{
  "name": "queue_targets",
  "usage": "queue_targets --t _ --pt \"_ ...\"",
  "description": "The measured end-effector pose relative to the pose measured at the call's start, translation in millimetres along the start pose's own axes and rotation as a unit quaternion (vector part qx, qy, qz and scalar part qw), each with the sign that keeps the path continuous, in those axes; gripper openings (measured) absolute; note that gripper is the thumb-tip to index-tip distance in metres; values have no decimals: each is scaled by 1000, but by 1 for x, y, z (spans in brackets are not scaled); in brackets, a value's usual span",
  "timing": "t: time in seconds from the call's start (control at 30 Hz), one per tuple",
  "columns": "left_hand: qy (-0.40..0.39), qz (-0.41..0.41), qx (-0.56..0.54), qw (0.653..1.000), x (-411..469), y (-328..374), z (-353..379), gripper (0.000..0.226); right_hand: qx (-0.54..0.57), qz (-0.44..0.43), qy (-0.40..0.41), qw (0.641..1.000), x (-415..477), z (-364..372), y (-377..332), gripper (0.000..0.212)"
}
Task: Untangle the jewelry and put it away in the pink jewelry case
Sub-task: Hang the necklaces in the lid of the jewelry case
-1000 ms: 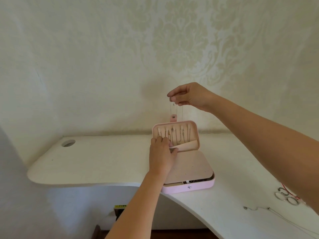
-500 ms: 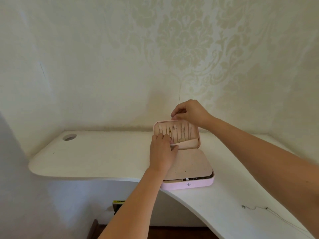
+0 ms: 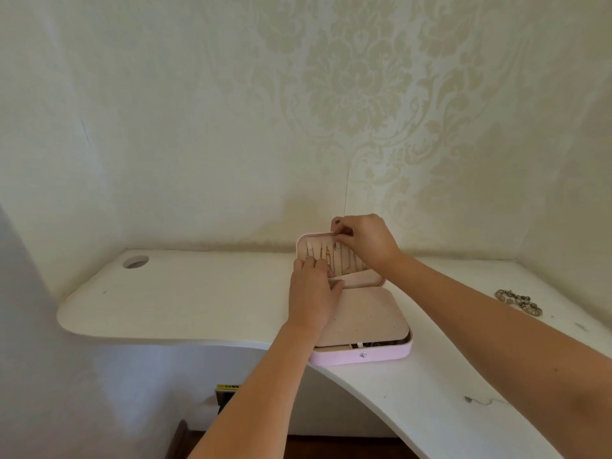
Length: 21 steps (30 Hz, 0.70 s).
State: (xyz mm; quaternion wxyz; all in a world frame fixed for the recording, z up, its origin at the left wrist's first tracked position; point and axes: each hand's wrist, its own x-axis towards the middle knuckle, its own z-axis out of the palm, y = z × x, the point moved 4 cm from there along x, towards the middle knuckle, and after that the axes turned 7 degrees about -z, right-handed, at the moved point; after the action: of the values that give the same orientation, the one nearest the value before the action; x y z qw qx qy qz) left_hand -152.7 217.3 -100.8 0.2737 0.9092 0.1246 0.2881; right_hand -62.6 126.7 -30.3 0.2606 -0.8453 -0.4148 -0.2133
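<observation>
- The pink jewelry case [image 3: 361, 354] lies open on the white tabletop [image 3: 198, 293], lid upright.
- Left hand [image 3: 313, 294] pinches the lid's pocket edge.
- Right hand [image 3: 367, 238] pinches a thin necklace chain [image 3: 335, 260] at the lid's top rim.
- A beaded bracelet [image 3: 518, 303] lies far right.

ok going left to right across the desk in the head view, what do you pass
round hole in the desk → left hand → pink jewelry case → thin chain near the front edge → beaded bracelet
</observation>
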Motion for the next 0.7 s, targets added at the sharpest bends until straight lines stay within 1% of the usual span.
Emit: queue_targets --t 0.07,0.13,0.23,0.33,0.47,0.57,0.7 --pt "0 3 2 1000 0 0 0 20 26 61 36 997 -4 2 5 7" --pt "5 9 -2 1000 1 1 0 20 40 99 62 992 -8 6 8 6" --pt "13 13 -6 1000 0 1 -1 19 47 128 93 986 -9 9 5 7" --pt "12 14 0 1000 0 1 0 19 29 153 102 982 -10 11 3 8" --pt "5 16 7 1000 1 1 1 20 48 203 122 970 -12 13 4 10" --pt "1 14 7 1000 1 0 1 21 58 219 110 968 -14 19 6 12" --pt "5 17 2 1000 1 -2 2 20 1 192 95 977 -13 19 9 16"
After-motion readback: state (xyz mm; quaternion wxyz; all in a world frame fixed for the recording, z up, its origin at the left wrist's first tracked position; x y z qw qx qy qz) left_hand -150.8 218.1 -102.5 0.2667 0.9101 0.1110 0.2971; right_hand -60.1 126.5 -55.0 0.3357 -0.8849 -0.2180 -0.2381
